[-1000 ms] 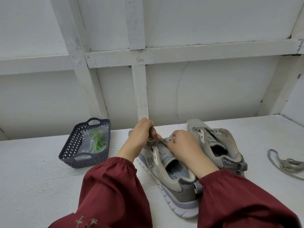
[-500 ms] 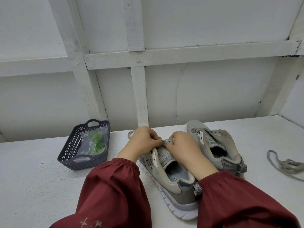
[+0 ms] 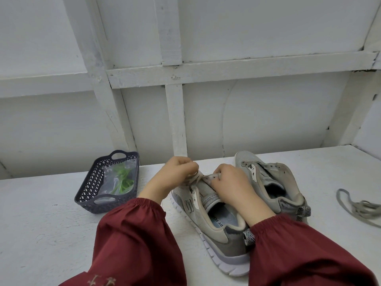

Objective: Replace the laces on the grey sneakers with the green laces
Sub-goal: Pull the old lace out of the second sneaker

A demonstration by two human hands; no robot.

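1. Our left hand (image 3: pixel 177 176) pinches the grey lace (image 3: pixel 196 178) on the near sneaker (image 3: pixel 218 232); our right hand (image 3: pixel 231 187) grips its eyelet row (image 3: pixel 212 177).
2. Soft, limp lace: we should pinch close to an eyelet.
3. Green laces (image 3: pixel 122 178) wait bagged in the left basket (image 3: pixel 89 196).

You're looking down into the near sneaker (image 3: pixel 216 240), and there's print inside it. On the pale blue insole (image 3: pixel 225 217), dark capital letters run along the left edge of the opening, and you can read "RY FO". The shoe's collar cuts off the rest of that wording, so that's all you get. On the outer side of the same shoe sits a dark emblem (image 3: pixel 188 205) on a light panel, too blurred to read. The tongue label (image 3: pixel 211 200) carries a line of tiny print, too small for you to make out. The far sneaker (image 3: pixel 274 178) shows a dark mark (image 3: pixel 252 167) on its side, and that's illegible too.
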